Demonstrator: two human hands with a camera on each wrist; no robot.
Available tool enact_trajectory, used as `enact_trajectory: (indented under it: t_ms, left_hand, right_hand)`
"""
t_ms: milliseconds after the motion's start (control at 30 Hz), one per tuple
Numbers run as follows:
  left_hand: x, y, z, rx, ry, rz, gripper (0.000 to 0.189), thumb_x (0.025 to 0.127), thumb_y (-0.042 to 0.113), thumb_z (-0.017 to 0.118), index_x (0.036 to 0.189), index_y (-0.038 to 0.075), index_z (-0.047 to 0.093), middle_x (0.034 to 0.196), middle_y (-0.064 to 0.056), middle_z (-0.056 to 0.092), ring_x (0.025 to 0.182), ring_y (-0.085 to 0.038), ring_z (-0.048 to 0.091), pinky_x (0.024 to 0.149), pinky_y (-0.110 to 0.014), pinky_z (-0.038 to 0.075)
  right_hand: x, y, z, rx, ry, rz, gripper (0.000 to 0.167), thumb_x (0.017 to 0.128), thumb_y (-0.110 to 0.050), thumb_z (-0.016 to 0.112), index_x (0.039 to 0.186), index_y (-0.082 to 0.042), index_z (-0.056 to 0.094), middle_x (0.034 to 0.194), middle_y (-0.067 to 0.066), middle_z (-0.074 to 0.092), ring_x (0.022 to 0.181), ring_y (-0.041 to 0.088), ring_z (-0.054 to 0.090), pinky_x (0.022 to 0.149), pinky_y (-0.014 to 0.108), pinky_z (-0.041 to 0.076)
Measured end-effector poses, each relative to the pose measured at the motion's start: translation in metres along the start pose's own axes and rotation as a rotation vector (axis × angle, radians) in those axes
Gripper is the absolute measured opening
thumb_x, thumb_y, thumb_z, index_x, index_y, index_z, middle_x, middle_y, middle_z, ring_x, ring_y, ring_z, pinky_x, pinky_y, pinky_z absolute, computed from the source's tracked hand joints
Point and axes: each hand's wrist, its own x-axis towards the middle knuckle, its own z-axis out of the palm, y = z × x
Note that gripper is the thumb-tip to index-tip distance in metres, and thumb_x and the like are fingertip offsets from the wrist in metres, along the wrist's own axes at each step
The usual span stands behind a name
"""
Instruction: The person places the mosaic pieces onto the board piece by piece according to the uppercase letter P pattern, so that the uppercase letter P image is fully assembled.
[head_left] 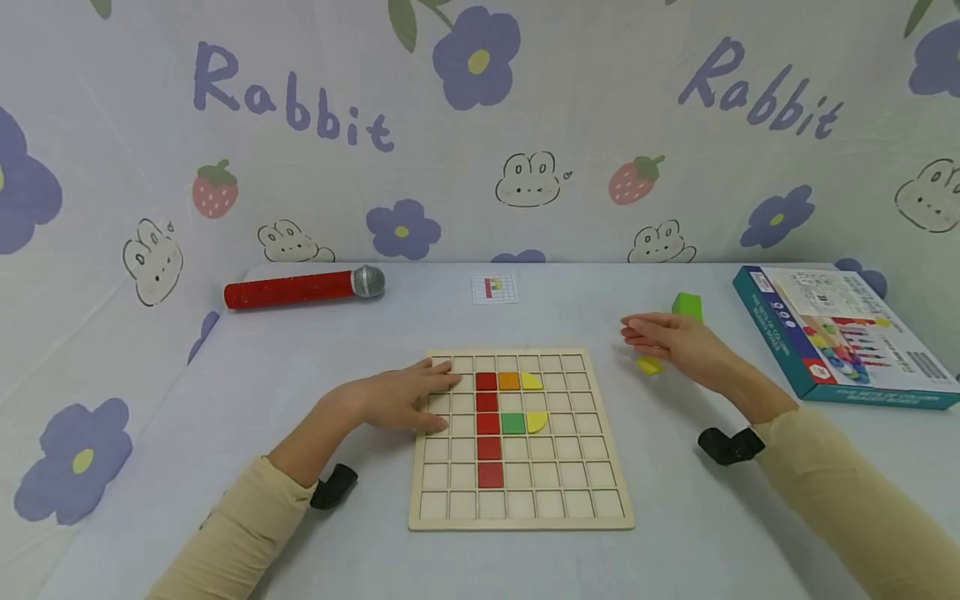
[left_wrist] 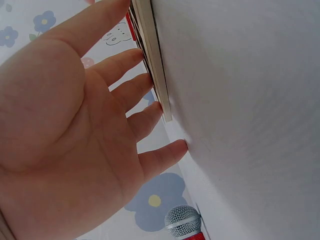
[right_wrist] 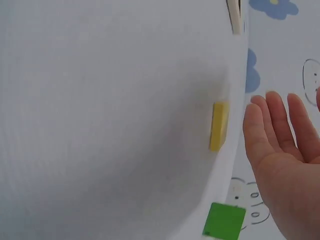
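My left hand (head_left: 390, 398) rests on the left edge of a wooden grid board (head_left: 521, 524), its fingers spread and fairly straight. On the board several red square tiles (head_left: 489, 448) form a column. Beside them lie an orange tile (head_left: 509, 381), a green tile (head_left: 513, 423) and two yellow rounded tiles (head_left: 537, 422). Right of the board, my right hand (head_left: 678, 343) hovers above the table, fingers extended and holding nothing. A loose yellow piece (right_wrist: 218, 126) lies below it on the table, apart from the fingers. Behind that hand stands a green block (head_left: 687, 306), partly hidden.
A small printed pattern card (head_left: 494, 288) lies behind the board. To the back left is a red microphone (head_left: 300, 289). At the right lies a teal-edged game box (head_left: 855, 337). A patterned cloth (head_left: 442, 167) hangs behind the table.
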Motion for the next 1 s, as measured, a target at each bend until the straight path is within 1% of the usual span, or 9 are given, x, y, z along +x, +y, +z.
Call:
enact_trajectory:
  t_ms: [167,267,400,433,500,633,733,867,1000]
  left_hand:
    - [0.0,0.0,0.001,-0.002,-0.006,0.011,0.07,0.093,0.04,0.06,0.152,0.018,0.028,0.158,-0.004,0.015,0.144,-0.026,0.004,0.111,-0.052,0.016]
    - [0.001,0.0,0.001,-0.003,-0.007,0.012,0.07,0.093,0.04,0.06,0.152,0.018,0.028,0.158,-0.003,0.015,0.144,-0.026,0.005,0.111,-0.052,0.016]
    - [0.0,0.001,0.0,0.0,-0.009,-0.005,0.07,0.093,0.041,0.06,0.152,0.02,0.028,0.158,-0.001,0.015,0.144,-0.025,0.004,0.111,-0.051,0.016]
    - [0.0,0.001,0.0,0.001,-0.008,-0.004,0.07,0.093,0.04,0.06,0.152,0.02,0.028,0.158,-0.001,0.015,0.144,-0.025,0.004,0.111,-0.051,0.016]
    - [0.0,0.001,0.0,-0.003,-0.007,-0.006,0.07,0.093,0.04,0.06,0.152,0.019,0.028,0.158,-0.002,0.015,0.144,-0.026,0.004,0.111,-0.051,0.017]
    - [-0.001,0.002,0.0,-0.005,-0.006,-0.01,0.071,0.093,0.04,0.061,0.152,0.019,0.028,0.158,-0.002,0.014,0.144,-0.025,0.004,0.111,-0.05,0.017]
    - [-0.001,0.001,-0.001,-0.005,-0.005,-0.01,0.071,0.093,0.039,0.061,0.152,0.019,0.028,0.158,-0.002,0.014,0.144,-0.026,0.004,0.111,-0.05,0.017]
    - [-0.002,0.001,-0.001,-0.006,-0.006,-0.005,0.071,0.093,0.039,0.061,0.152,0.017,0.028,0.158,-0.004,0.014,0.144,-0.027,0.005,0.111,-0.052,0.017]
    - [-0.001,0.001,-0.001,0.003,-0.007,-0.014,0.07,0.093,0.039,0.061,0.152,0.019,0.028,0.158,-0.002,0.014,0.144,-0.025,0.004,0.111,-0.051,0.016]
  right_hand:
    - [0.0,0.009,-0.008,-0.004,0.055,0.028,0.059,0.102,-0.035,0.045,0.142,0.008,0.036,0.138,0.027,0.042,0.122,0.028,0.049,0.096,0.026,0.041]
    - [-0.001,0.013,-0.013,-0.028,0.047,0.054,0.058,0.101,-0.034,0.046,0.142,0.007,0.036,0.137,0.027,0.044,0.12,0.024,0.051,0.095,0.025,0.042]
    - [-0.005,0.017,-0.016,-0.077,0.016,0.063,0.055,0.1,-0.031,0.05,0.141,0.005,0.039,0.136,0.026,0.046,0.118,0.025,0.053,0.093,0.024,0.044]
    - [-0.006,0.017,-0.017,-0.105,0.01,0.062,0.056,0.1,-0.032,0.052,0.14,0.004,0.04,0.136,0.025,0.046,0.117,0.025,0.053,0.093,0.024,0.045]
    - [-0.009,0.02,-0.018,-0.161,0.004,0.046,0.053,0.098,-0.029,0.056,0.139,0.001,0.044,0.133,0.022,0.05,0.116,0.025,0.054,0.093,0.026,0.045]
    - [-0.013,0.024,-0.018,-0.258,-0.006,-0.006,0.048,0.091,-0.015,0.065,0.134,-0.001,0.05,0.127,0.019,0.056,0.113,0.028,0.053,0.088,0.022,0.046]
    - [-0.017,0.022,-0.015,-0.289,-0.009,-0.042,0.046,0.087,-0.004,0.068,0.131,0.002,0.053,0.125,0.02,0.057,0.112,0.032,0.054,0.084,0.019,0.048]
    - [-0.02,0.017,-0.009,-0.366,-0.001,-0.056,0.045,0.086,-0.002,0.069,0.128,0.004,0.055,0.124,0.021,0.057,0.109,0.033,0.054,0.082,0.019,0.048]
    - [-0.02,0.015,-0.007,-0.426,0.003,-0.047,0.044,0.086,-0.002,0.069,0.128,0.004,0.056,0.121,0.02,0.059,0.105,0.032,0.055,0.081,0.017,0.048]
